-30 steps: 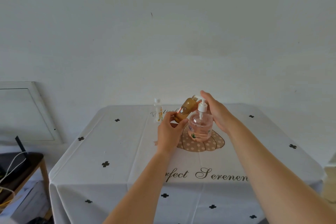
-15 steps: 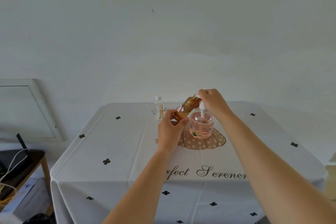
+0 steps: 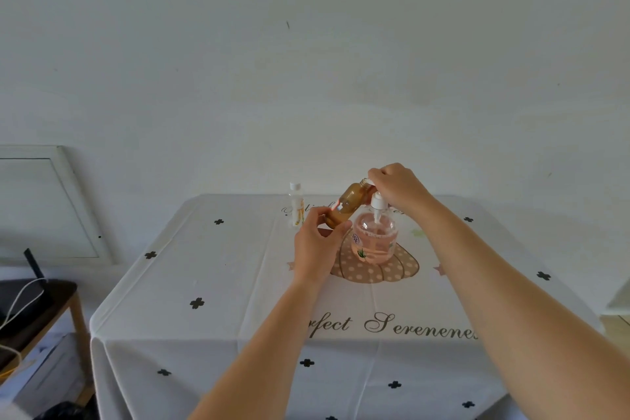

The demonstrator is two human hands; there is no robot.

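My left hand (image 3: 315,242) grips the lower end of a small amber bottle (image 3: 347,203), held tilted in the air with its neck up to the right. My right hand (image 3: 397,186) has its fingers curled round the bottle's cap end, which is mostly hidden under them. Just below and in front stands a round pink soap dispenser (image 3: 375,242) with a white pump head (image 3: 378,201), on the table. Neither hand touches the dispenser.
A small clear bottle with a white cap (image 3: 296,204) stands at the back of the table. The white tablecloth (image 3: 218,283) has black crosses and printed lettering. A dark side table with cables (image 3: 34,303) is at the left, and a white framed panel (image 3: 44,204) leans on the wall.
My right hand went from open beside the pump to curled round the amber bottle's cap end. The left hand keeps holding the bottle, lifted slightly.
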